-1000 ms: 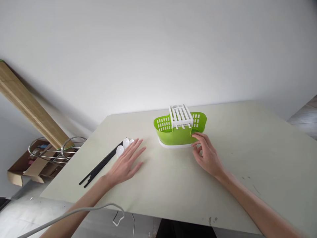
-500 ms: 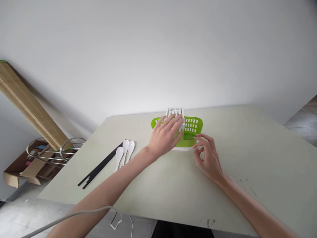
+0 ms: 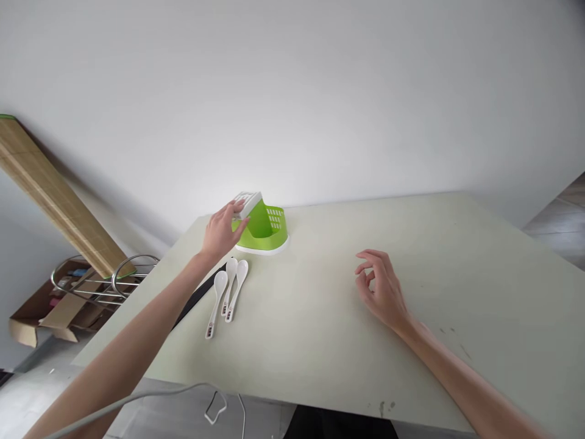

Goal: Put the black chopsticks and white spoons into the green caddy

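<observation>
A green and white plastic cutlery caddy [image 3: 267, 242] stands at the back left of the table, close to the wall. My left hand [image 3: 222, 231] grips its white slotted top, fingers over the top and thumb against the near side. The hand covers the caddy's left part. Just in front lie several black chopsticks [image 3: 200, 298], partly hidden behind my left forearm. Three white spoons [image 3: 220, 282] rest beside them, bowls pointing away from me. My right hand [image 3: 379, 289] hovers over or rests on the table's middle right, fingers loosely curled and apart, nothing in them.
The pale table [image 3: 320, 341] meets a white wall [image 3: 347, 110] at the back. Left of it are a metal rack [image 3: 103, 286], an open cardboard box [image 3: 34, 311] and a leaning wooden board [image 3: 59, 195]. A grey cable [image 3: 150, 393] crosses the near left.
My left hand has moved left, and the caddy has shifted left and turned with it. The spoon handles have come into view. My right hand has stayed nearly in place, now apart from the caddy.
</observation>
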`<state>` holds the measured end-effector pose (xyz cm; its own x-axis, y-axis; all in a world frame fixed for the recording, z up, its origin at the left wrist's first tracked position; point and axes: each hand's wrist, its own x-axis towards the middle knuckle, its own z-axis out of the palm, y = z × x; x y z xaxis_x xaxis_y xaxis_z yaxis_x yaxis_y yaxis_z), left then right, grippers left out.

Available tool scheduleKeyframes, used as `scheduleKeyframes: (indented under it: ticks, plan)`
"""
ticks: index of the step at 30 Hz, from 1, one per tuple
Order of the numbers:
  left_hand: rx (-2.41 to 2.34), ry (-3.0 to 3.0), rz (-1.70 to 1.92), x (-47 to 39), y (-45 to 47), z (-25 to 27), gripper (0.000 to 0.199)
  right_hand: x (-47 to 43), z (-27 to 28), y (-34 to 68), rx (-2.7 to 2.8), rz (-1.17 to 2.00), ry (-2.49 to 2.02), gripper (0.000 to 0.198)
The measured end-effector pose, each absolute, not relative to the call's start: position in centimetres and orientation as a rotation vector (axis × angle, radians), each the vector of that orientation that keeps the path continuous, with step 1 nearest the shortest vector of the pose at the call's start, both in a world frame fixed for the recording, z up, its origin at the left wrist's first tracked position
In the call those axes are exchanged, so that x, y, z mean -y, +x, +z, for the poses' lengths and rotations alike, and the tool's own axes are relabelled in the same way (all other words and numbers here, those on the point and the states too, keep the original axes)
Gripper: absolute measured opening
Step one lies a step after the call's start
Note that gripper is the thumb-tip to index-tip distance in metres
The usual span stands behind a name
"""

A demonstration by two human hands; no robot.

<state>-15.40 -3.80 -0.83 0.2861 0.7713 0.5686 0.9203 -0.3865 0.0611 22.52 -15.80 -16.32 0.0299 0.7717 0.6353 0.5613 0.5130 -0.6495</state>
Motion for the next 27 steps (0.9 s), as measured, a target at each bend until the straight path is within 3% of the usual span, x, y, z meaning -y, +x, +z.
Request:
scheduleKeyframes:
  ticks: [7,14,17,27]
  plan:
    - [1.481,-2.175,-0.787,4.5,-16.1,-2.0,0.051,15.6,-16.9,22.6,1.701,0.303,-1.155,0.028]
    - [1.344,-2.745,-1.019,9.6,-6.3,-9.2,0.031,15.5,-17.2,22.6,1.729,0.361,-1.198,0.023]
    - [1.583,-2.954,-1.178,10.5,-2.7,-11.6,0.026,15.4,-17.2,22.7,1.723,0.371,-1.227,0.019]
    - [2.227,-3.048,-1.575,9.8,-0.7,-12.6,0.046,15.6,-16.8,22.7,1.803,0.511,-1.265,0.019]
